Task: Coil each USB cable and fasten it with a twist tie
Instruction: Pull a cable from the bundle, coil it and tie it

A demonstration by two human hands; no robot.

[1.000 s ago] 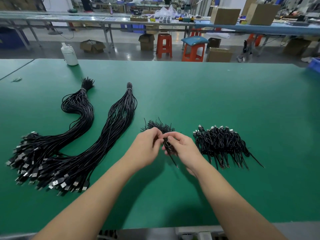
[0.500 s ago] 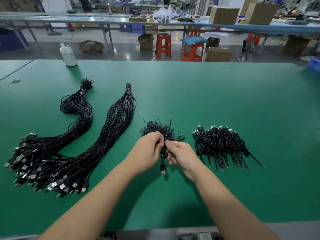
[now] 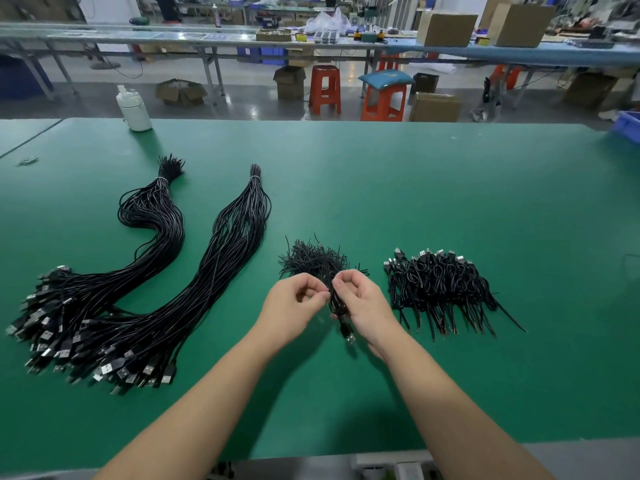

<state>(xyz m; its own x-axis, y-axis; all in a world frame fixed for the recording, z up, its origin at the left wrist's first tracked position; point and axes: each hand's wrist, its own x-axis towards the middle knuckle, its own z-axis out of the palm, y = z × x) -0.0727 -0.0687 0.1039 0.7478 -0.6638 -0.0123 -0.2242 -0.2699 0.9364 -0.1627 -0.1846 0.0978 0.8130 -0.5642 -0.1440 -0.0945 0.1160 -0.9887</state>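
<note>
A coiled black USB cable (image 3: 336,304) hangs between my two hands above the green table (image 3: 415,188), its plug (image 3: 349,337) pointing down. My left hand (image 3: 294,308) pinches the twist tie at the coil's top left. My right hand (image 3: 363,303) grips the coil from the right, fingers curled round it. Just behind my hands lies a heap of black twist ties (image 3: 313,259). A pile of coiled, tied cables (image 3: 440,285) lies to the right. Two long bundles of uncoiled cables (image 3: 145,292) stretch across the left.
A white bottle (image 3: 134,109) stands at the table's far left edge. A blue bin (image 3: 628,126) shows at the far right edge. Beyond the table are orange stools (image 3: 382,98), cardboard boxes and long workbenches.
The coil has turned from slanting between my hands to hanging upright with its plug down. The free end that stuck up half a second ago no longer shows. My fingertips have closed at the coil's top.
</note>
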